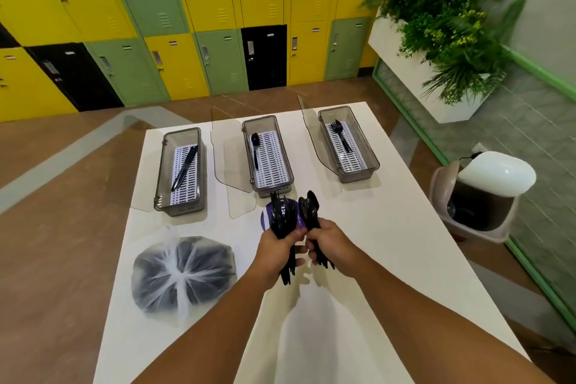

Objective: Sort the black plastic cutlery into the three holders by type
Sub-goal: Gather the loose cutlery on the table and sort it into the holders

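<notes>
Three clear grey holders with white slotted floors stand in a row across the white table (pixel 389 243). The left holder (pixel 162 171) has black knives in it, the middle holder (pixel 291 171) a black spoon, the right holder (pixel 372 159) a black fork. My left hand (pixel 277 243) is shut on a bundle of black cutlery (pixel 280 215), held upright. Right beside it, my right hand (pixel 327 238) is shut on a second bunch of black cutlery (pixel 310 209). Both hands hover over the table in front of the middle holder, above a purple round object (pixel 266 217).
A tied clear plastic bag (pixel 182 274) with dark contents lies at the table's near left. The holders' clear lids stand open to their left. A bin with a white swing lid (pixel 486 193) stands right of the table. A planter and lockers are behind.
</notes>
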